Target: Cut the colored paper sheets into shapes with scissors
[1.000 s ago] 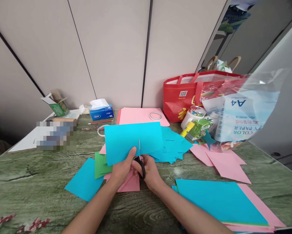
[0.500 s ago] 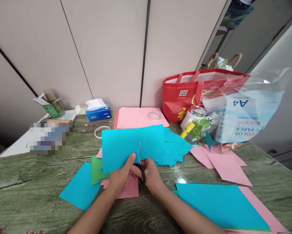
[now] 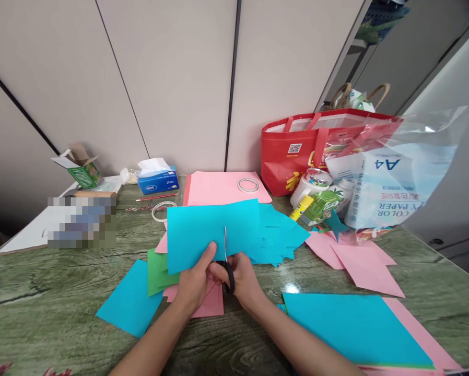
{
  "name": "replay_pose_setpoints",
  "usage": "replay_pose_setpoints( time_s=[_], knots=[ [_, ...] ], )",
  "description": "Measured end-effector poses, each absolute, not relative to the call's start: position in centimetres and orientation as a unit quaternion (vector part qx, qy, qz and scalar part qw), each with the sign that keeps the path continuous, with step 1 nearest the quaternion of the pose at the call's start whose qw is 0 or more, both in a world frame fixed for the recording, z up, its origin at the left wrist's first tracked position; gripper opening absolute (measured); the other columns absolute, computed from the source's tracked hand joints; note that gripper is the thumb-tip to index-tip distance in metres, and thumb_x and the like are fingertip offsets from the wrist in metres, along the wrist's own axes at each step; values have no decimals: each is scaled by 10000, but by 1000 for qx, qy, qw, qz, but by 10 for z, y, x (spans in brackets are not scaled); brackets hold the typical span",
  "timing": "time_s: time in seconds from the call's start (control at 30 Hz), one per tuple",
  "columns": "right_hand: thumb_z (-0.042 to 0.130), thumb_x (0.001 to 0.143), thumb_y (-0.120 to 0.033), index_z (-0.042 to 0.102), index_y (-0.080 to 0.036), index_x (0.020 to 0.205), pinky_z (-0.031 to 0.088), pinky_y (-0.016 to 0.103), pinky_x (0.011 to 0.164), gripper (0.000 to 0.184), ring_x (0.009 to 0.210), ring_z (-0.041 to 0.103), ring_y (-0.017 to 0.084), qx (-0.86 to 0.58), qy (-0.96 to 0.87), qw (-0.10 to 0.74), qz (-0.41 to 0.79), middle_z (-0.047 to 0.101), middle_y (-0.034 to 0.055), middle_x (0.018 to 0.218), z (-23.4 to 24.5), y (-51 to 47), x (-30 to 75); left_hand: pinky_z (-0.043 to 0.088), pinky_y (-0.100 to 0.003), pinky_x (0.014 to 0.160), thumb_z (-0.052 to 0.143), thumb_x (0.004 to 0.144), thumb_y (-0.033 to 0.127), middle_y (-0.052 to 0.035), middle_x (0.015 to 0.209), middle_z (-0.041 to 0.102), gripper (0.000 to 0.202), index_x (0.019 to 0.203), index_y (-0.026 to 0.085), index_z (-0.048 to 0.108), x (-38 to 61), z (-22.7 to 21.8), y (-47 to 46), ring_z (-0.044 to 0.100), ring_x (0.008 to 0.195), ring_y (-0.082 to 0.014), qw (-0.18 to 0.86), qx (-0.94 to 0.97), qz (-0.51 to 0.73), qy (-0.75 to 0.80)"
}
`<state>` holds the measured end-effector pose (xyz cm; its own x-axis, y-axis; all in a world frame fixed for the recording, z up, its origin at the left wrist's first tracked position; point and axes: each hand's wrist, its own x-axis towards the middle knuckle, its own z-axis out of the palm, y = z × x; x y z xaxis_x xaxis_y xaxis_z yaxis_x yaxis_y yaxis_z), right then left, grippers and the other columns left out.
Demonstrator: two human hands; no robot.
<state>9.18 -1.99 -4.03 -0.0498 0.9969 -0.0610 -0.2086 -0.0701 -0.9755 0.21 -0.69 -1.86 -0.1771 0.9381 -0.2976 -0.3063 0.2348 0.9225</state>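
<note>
My left hand pinches the lower edge of a turquoise paper sheet, thumb on the front, and holds it up over the table. My right hand is closed on black-handled scissors. Their blade points upward inside a slit near the middle of the sheet. Beneath both hands lie loose pink, green and turquoise sheets.
A green wood-grain table bears a turquoise-on-pink paper stack at front right, pink pieces, tape rings, a tissue box, a red bag, a plastic A4 paper pack, a glue stick and small boxes.
The scissor blade has crept a little higher up the slit in the turquoise sheet. The view has shifted slightly; both hands stay in about the same place.
</note>
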Motion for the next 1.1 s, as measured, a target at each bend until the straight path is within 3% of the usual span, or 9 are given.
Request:
replay_pose_setpoints(
  time_s=[0.17, 0.37, 0.57, 0.8, 1.0, 1.1],
  knots=[
    [746, 512, -409, 435, -169, 545, 288, 210, 436, 395, 471, 325, 77, -427, -437, 541, 577, 374, -51, 474, -40, -20, 93, 480, -340, 850, 709, 603, 221, -85, 1164, 590, 432, 1015, 166, 591, 4, -12, -8, 561, 1034, -238, 642, 214, 565, 472],
    [726, 516, -444, 359, -181, 479, 227, 207, 414, 454, 459, 266, 62, -444, -440, 534, 569, 318, -59, 443, -42, -20, 92, 474, -354, 856, 709, 618, 205, -76, 1177, 583, 448, 1046, 174, 578, 5, -16, -7, 559, 1034, -241, 645, 209, 581, 450],
    [700, 542, -472, 443, -163, 469, 279, 216, 416, 409, 437, 347, 83, -446, -454, 529, 561, 409, -33, 429, -41, -20, 93, 491, -330, 687, 748, 547, 236, -43, 844, 677, 405, 921, 165, 612, 6, -15, -8, 621, 817, -221, 657, 217, 575, 436],
    [704, 526, -499, 502, -151, 465, 329, 223, 417, 407, 431, 406, 104, -449, -459, 536, 548, 471, -10, 415, -42, -20, 93, 439, -294, 543, 738, 539, 252, 15, 557, 591, 268, 753, 165, 601, 7, -14, -9, 573, 559, -165, 660, 227, 571, 432],
    [699, 546, -493, 491, -150, 440, 314, 219, 404, 415, 411, 396, 99, -453, -466, 533, 542, 453, -12, 394, -46, -20, 93, 429, -276, 526, 738, 528, 275, 11, 585, 606, 288, 758, 166, 604, 7, -16, -9, 558, 537, -146, 655, 240, 573, 430],
    [704, 551, -481, 466, -156, 421, 315, 216, 404, 423, 391, 362, 81, -446, -466, 534, 546, 445, -19, 396, -45, -21, 94, 407, -265, 489, 735, 530, 304, 21, 490, 547, 243, 665, 163, 592, 7, -16, -9, 546, 512, -149, 664, 248, 557, 433]
  ],
)
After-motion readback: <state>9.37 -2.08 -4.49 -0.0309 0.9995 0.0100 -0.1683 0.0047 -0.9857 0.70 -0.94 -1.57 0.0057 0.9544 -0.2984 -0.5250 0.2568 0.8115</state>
